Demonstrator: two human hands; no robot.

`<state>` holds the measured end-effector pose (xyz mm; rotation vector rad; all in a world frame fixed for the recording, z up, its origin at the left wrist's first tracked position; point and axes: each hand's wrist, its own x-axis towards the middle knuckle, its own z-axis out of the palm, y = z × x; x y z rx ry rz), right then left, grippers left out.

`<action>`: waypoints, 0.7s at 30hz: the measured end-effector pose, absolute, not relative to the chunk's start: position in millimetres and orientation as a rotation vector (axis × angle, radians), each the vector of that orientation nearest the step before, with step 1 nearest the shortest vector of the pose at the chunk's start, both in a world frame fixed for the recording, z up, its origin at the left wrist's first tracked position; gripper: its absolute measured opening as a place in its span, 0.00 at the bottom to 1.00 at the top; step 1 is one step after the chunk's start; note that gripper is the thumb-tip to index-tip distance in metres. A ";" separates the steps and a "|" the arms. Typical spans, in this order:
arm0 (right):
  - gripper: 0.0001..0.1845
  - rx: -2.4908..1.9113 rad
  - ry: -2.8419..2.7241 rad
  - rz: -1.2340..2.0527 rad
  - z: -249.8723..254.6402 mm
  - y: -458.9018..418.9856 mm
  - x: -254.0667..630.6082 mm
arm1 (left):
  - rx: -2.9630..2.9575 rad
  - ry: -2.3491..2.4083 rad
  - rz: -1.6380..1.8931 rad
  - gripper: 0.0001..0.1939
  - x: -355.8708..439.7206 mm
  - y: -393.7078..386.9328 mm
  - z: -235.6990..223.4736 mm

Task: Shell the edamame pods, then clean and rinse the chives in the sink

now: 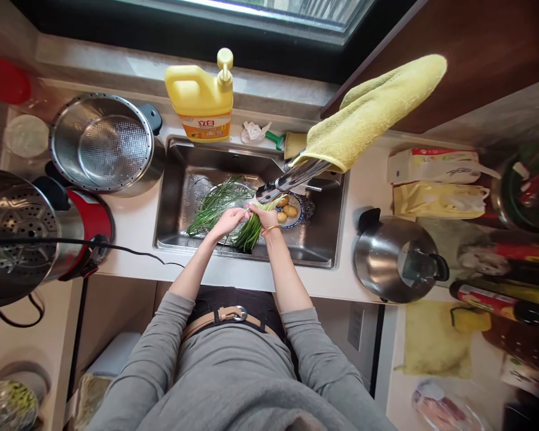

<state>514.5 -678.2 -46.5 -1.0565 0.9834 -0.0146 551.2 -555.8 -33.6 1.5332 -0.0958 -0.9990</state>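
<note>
Over the sink, my right hand (265, 216) is closed around a bunch of garlic chives (249, 234). Their green leaves hang down toward the sink's front side, and the pale stem ends (274, 205) point up to the right. My left hand (228, 222) meets it from the left, thumb and fingers pinched together at the right fingertips; what they pinch is too small to make out. Loose green chives (213, 206) lie spread in the sink's left part, partly over a clear bowl or colander. Behind my right hand, several potatoes (289, 211) sit in a blue-patterned bowl (301, 211).
A faucet (303, 175) draped with a yellow cloth (372, 114) reaches over the sink (323, 254). A yellow detergent jug (204, 102) stands behind. Steel pots (103, 140) and a red-based steamer (87, 221) are at left, a steel kettle (386, 257) at right.
</note>
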 end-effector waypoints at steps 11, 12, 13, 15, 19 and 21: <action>0.06 -0.977 1.241 -0.135 -50.6 -702.6 520.3 | 1.416 -0.045 -1.069 0.21 549.3 -522.7 -27.7; 0.06 -0.982 1.193 -0.102 -48.4 -702.2 517.2 | 1.414 -0.044 -1.055 0.21 549.8 -524.3 -28.6; 0.06 -0.986 1.134 -0.059 -46.1 -700.5 514.4 | 1.421 -0.053 -1.043 0.21 550.1 -526.9 -29.6; 0.08 -0.993 0.991 0.042 -42.3 -694.0 511.3 | 1.462 -0.099 -1.024 0.19 549.9 -533.9 -31.7; 0.12 -0.995 0.941 0.069 -42.0 -679.9 517.3 | 1.571 -0.230 -0.988 0.16 546.7 -541.9 -33.5; 0.11 -1.002 1.046 -0.007 -46.2 -677.0 523.5 | 1.608 -0.251 -0.976 0.15 545.6 -538.7 -32.8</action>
